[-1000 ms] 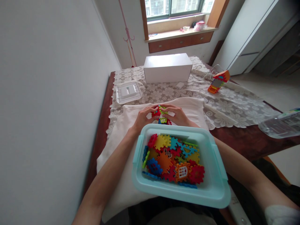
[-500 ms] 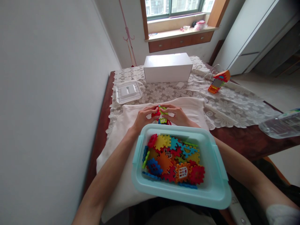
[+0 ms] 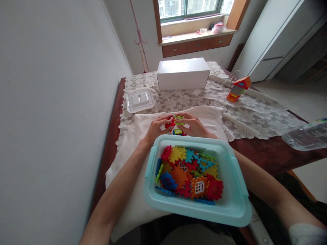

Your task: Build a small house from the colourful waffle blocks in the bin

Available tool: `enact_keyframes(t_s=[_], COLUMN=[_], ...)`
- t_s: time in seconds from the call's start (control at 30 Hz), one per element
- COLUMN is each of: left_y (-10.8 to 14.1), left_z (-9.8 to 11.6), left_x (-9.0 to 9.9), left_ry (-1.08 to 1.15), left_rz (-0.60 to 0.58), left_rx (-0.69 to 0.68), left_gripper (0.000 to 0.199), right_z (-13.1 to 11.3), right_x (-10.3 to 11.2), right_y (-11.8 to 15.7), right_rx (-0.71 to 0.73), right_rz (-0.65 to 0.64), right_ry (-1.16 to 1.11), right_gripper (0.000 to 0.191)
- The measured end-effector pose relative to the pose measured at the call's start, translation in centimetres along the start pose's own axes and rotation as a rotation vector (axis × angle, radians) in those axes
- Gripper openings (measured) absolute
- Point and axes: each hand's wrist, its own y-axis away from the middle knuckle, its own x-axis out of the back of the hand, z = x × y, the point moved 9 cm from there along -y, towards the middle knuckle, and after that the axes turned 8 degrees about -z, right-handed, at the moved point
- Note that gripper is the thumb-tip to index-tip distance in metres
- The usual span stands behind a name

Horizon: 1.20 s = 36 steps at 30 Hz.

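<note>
Beyond the bin, my left hand (image 3: 158, 128) pinches a red interlocking building piece (image 3: 169, 123) between thumb and fingers. My right hand (image 3: 192, 124) grips a lime-green interlocking building piece (image 3: 180, 120) right beside it, and the two pieces seem to touch. Below them, more joined pieces (image 3: 178, 131) in green, red and dark blue show partly above the bin's rim. A light-blue plastic bin (image 3: 231, 204) sits nearest me, between my forearms. Inside lie many toothed pieces, among them an orange square (image 3: 179, 177) and an orange window piece (image 3: 199, 187).
A white cloth (image 3: 127, 200) lies under my hands on the lace-covered table. Farther back are a clear lid (image 3: 140, 100), a white box (image 3: 183, 75) and a small built orange-roofed model (image 3: 238, 89). At right lies a clear plastic bottle (image 3: 304, 137). A wall (image 3: 51, 102) borders the left.
My right fingers have shifted slightly around the green piece. Otherwise both hands, the bin and the things on the table stay in place.
</note>
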Motion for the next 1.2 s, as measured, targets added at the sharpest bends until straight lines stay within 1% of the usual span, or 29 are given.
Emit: enact_keyframes(t_s=[0.1,0.4,0.53,0.6,0.7,0.77,0.83,0.93,1.0,1.07,1.2], left_y=[0.0,0.1,0.0,-0.1,-0.2,-0.2,-0.2,-0.1,-0.1,-0.1,-0.2], left_z=[0.0,0.6,1.3,1.7,2.2,2.3,2.4,2.2,2.1,2.1,2.9], left_x=[-0.1,-0.3,-0.3,-0.3,-0.1,-0.1,0.0,0.2,0.3,0.3,0.2], left_ry=[-0.020,-0.108,-0.138,-0.141,-0.138,-0.139,-0.150,-0.160,-0.157,-0.166,-0.221], left_rz=[-0.007,-0.071,-0.082,-0.077,-0.058,-0.045,-0.032,-0.019,-0.023,-0.032,-0.033], left_rx=[-0.008,-0.074,-0.103,-0.114,-0.128,-0.135,-0.143,-0.117,-0.087,-0.084,-0.157], left_gripper=[0.031,0.027,0.027,0.026,0.025,0.024,0.024,0.029,0.032,0.030,0.023], right_z=[-0.3,-0.6,-0.8,-1.2,-2.3,-2.7,-2.2,-0.6,0.5,1.2,1.3], right_x=[0.1,0.0,-0.1,0.1,0.4,0.6,0.8,1.3,1.4,1.2,1.2], right_y=[-0.1,0.4,0.5,0.5,0.7,0.8,0.8,0.9,1.0,1.1,1.3], right_rx=[-0.002,0.082,0.062,0.060,0.102,0.129,0.111,0.036,-0.016,-0.056,-0.073], right_rz=[-0.015,-0.046,-0.092,-0.114,-0.135,-0.140,-0.113,-0.010,0.028,0.030,0.032], right_ry=[0.021,0.072,0.059,0.032,-0.021,-0.004,0.051,0.105,0.108,0.103,0.115], right_gripper=[0.013,0.018,0.020,0.021,0.026,0.028,0.030,0.043,0.049,0.049,0.046])
